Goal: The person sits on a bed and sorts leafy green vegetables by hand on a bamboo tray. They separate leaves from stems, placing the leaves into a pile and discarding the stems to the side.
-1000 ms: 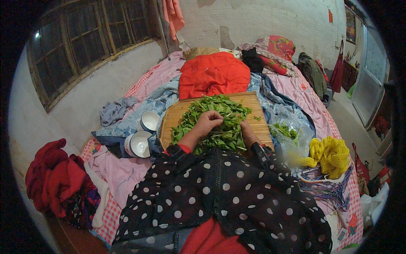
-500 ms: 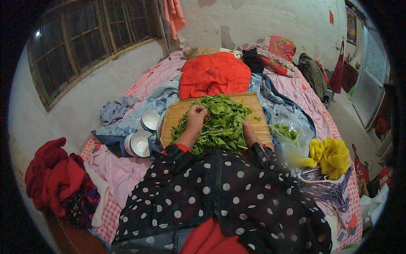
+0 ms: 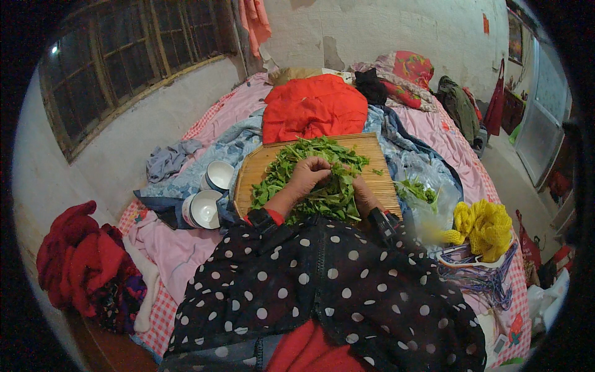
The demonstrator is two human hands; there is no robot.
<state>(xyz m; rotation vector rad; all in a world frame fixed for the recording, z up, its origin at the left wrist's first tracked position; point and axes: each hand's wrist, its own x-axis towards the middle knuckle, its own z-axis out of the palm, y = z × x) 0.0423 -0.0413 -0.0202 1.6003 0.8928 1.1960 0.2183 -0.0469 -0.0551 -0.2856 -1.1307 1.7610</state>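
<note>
A heap of leafy greens point(image 3: 291, 158) covers much of a slatted bamboo tray point(image 3: 378, 149) in front of me. My left hand point(image 3: 308, 178) is over the middle of the heap, its thumb and fingertips closed in a pinch by some leaves. I cannot make out what, if anything, lies between those fingertips. To its right, my right hand point(image 3: 365, 195) is closed around a small bunch of greens at the right side of the heap. Leaves partly hide its fingers. The two hands are close together but apart.
White bowls point(image 3: 205, 209) lie tipped left of the tray. At the right are a clear plastic bag point(image 3: 427, 180) with greens, a yellow mesh bag point(image 3: 486, 229) and hangers point(image 3: 480, 276). A red cloth bundle point(image 3: 315, 108) sits beyond the tray on the bed.
My left hand has moved right across the heap, nearer to my right hand. The right hand has shifted slightly, with leaves now showing at its fingers.
</note>
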